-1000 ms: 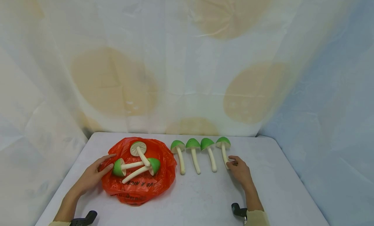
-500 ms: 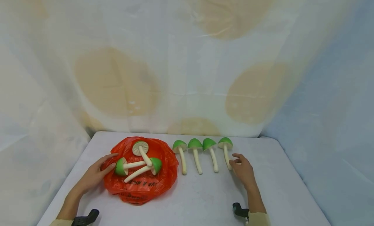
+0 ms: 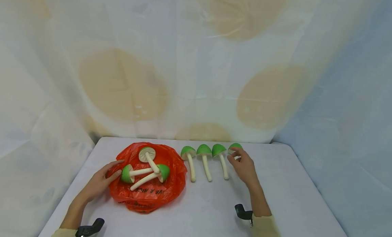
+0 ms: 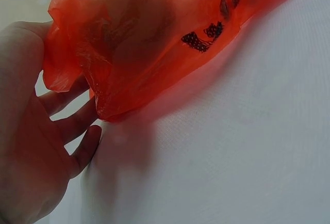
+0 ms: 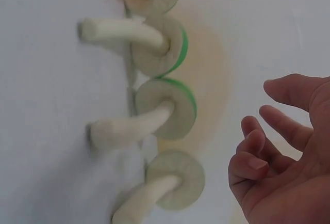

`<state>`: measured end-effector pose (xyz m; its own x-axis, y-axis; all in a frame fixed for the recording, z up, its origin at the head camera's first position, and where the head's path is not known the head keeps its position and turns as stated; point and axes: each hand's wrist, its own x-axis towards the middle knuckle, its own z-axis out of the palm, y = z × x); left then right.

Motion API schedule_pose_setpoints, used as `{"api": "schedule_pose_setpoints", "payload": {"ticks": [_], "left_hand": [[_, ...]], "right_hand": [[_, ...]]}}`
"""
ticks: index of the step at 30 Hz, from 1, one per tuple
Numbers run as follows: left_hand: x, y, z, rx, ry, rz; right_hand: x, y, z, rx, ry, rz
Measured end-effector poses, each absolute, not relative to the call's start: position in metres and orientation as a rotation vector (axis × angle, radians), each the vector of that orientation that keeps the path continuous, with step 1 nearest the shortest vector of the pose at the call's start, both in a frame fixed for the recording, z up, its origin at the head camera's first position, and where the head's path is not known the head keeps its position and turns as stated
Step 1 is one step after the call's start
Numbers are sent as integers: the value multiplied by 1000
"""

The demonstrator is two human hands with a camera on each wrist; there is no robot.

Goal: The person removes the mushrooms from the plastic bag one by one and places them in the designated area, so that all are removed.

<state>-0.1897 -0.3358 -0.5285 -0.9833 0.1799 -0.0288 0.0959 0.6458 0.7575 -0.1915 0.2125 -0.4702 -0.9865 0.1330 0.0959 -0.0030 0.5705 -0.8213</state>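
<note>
A crumpled red plastic bag (image 3: 144, 201) with black print lies on the left of the table. Three toy mushrooms (image 3: 126, 174) with green caps and cream stems lie crossed on it. My left hand (image 3: 97, 183) rests at the bag's left edge, fingers relaxed; in the left wrist view some fingers pass behind the red film. Right of the bag is a row of several similar mushrooms (image 3: 206, 166), caps toward the back. Over the rightmost mushroom (image 3: 235, 146) hovers my right hand (image 3: 245, 167), loosely bent fingers holding nothing and covering its stem in the head view.
The white table (image 3: 202, 209) ends at a pale hanging sheet (image 3: 196, 60) with tan circles. Further sheeting (image 3: 343, 145) walls the right side. Both wrists carry a black camera mount, such as the right one (image 3: 243, 211).
My right hand has moved from beside the rightmost mushroom's stem end, left and toward the back, to over its cap. The left hand, bag and mushrooms have stayed put; the view shifted slightly.
</note>
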Motion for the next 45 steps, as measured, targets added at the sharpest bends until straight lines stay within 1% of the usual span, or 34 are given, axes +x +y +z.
{"api": "schedule_pose_setpoints", "payload": {"ticks": [9,18,27,40,45], "left_hand": [[-189,-336,-529,234,2755,1271],[-189,-335,-526,227,2755,1254],[-188,-338,-526,162,2740,1220],[-188,-338,-527,162,2750,1207],[-189,-337,-527,164,2748,1204]], "right_hand": [[-193,170,-451,105,-2584,1492],[-197,122,-448,255,-2588,1544],[-199,68,-452,438,-2648,1623],[-207,19,-465,514,-2777,1623],[-210,5,-468,502,-2816,1721]]}}
